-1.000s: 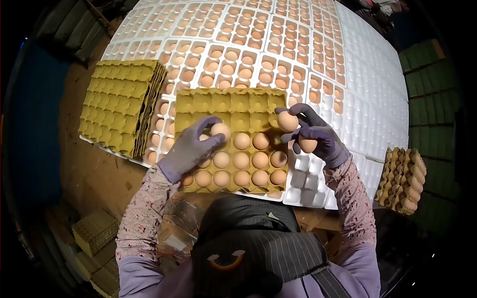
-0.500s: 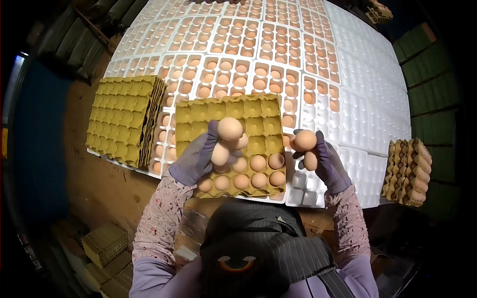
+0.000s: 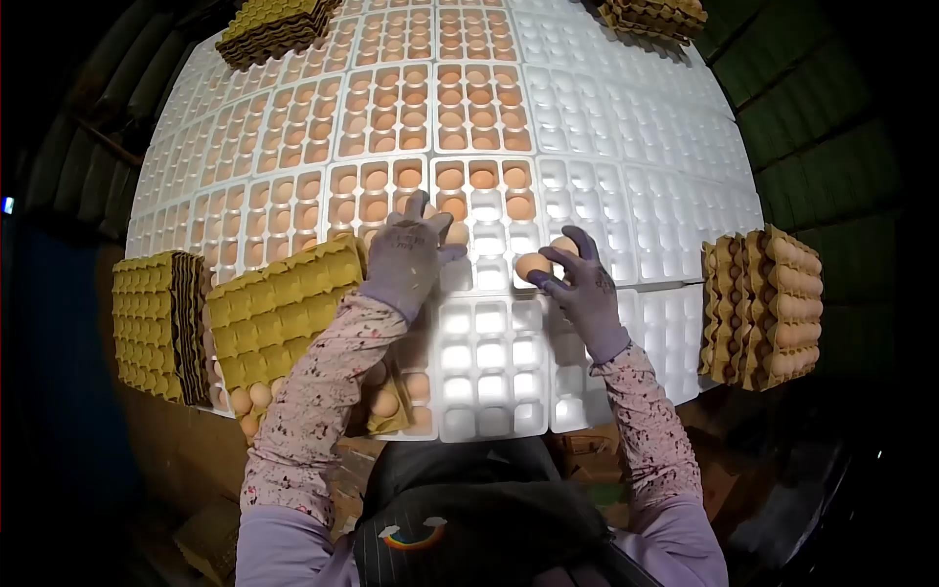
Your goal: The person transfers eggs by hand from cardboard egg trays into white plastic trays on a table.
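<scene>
My left hand (image 3: 404, 256), in a grey-purple glove, reaches palm down over a white foam egg tray (image 3: 489, 256). Its fingers curl around eggs (image 3: 456, 233), partly hidden beneath the hand. My right hand (image 3: 585, 293), gloved the same way, grips two brown eggs (image 3: 533, 266) between fingers and thumb, just above the right edge of that tray. The far cells there contain eggs, while several nearer ones show bare foam. Under my left forearm lies a yellow-green pulp tray (image 3: 286, 298), tilted, with several eggs in its near rows.
Foam trays full of eggs (image 3: 386, 112) spread ahead and left; bare foam trays (image 3: 587, 108) extend right. Pulp tray stacks stand at the left (image 3: 156, 328) and far left (image 3: 274, 29). On the right edge are pulp trays loaded with eggs (image 3: 763, 308).
Both hands have moved forward, the left from above the pulp tray to the foam tray. The view has shifted right, and the pulp tray now appears farther left and tilted.
</scene>
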A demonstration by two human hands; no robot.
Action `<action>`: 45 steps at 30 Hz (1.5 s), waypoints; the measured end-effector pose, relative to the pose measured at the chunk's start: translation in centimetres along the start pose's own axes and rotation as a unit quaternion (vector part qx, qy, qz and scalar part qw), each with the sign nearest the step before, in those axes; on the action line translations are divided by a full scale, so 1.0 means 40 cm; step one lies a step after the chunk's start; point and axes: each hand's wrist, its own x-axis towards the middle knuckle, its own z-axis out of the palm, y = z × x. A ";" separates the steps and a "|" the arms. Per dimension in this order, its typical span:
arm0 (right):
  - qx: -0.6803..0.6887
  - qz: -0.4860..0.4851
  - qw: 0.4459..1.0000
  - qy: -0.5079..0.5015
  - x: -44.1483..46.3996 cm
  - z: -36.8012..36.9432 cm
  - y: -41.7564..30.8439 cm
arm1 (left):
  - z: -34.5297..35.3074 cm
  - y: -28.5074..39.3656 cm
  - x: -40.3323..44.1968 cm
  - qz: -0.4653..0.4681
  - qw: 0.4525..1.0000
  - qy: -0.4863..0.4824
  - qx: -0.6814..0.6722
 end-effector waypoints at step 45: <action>0.359 -0.060 0.903 -0.228 -0.144 0.299 -0.391 | -0.102 -0.597 -0.791 -0.117 0.987 0.097 -0.043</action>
